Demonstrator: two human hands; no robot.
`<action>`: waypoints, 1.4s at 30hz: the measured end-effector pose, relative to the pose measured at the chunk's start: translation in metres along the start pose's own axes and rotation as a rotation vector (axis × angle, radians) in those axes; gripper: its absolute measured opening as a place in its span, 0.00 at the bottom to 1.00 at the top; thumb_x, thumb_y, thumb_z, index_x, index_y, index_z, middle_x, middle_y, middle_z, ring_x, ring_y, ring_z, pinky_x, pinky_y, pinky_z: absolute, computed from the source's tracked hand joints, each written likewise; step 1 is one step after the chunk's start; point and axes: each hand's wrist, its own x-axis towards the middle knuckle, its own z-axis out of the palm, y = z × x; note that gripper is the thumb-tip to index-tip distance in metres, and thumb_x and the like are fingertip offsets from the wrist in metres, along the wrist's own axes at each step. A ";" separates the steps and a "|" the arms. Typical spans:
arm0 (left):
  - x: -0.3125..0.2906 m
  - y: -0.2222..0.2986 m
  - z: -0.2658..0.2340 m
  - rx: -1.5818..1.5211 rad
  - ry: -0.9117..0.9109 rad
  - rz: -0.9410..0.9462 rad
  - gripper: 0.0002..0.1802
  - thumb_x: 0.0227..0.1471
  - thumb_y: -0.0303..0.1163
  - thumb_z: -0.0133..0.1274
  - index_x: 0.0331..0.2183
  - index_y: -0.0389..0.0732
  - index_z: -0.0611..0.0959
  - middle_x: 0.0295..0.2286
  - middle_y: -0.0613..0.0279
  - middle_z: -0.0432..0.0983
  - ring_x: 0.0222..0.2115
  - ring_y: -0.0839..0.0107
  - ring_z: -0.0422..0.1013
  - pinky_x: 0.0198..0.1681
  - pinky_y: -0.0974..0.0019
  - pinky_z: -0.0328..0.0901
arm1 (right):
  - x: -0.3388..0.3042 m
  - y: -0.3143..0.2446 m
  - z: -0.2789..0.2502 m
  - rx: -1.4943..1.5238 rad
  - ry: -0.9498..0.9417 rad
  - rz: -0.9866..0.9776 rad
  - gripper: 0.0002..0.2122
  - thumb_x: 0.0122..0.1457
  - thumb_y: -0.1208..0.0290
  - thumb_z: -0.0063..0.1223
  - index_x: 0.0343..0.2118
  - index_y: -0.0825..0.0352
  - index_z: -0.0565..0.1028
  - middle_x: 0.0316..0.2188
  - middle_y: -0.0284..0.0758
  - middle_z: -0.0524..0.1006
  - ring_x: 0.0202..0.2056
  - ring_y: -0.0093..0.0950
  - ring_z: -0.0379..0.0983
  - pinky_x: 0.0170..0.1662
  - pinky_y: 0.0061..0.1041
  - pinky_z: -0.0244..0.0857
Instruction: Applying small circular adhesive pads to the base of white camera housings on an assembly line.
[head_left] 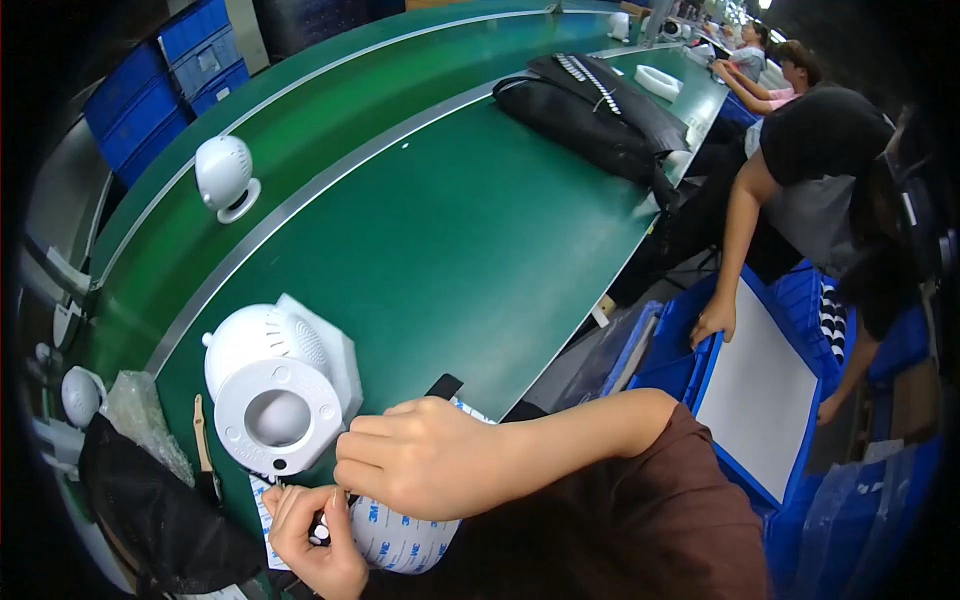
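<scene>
My two hands meet over a blue-printed white sheet (402, 545), a white round-bodied device (280, 372) at twelve o'clock from my left.

My left hand (312, 556) is curled, thumb and fingertips drawn together; my right hand (415, 455), at two o'clock from it, has its fingers folded in. What either grips I cannot tell. From my right, a wooden-handled brush (201, 430) lies at nine, another white device (225, 172) at eleven.
</scene>
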 end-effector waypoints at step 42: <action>0.003 -0.011 -0.011 -0.078 -0.013 -0.047 0.04 0.37 0.22 0.56 0.23 0.37 0.79 0.24 0.62 0.72 0.21 0.73 0.67 0.32 0.67 0.48 | 0.021 -0.004 -0.006 0.419 0.322 0.641 0.03 0.48 0.79 0.54 0.26 0.71 0.73 0.23 0.32 0.75 0.25 0.18 0.70 0.29 0.14 0.65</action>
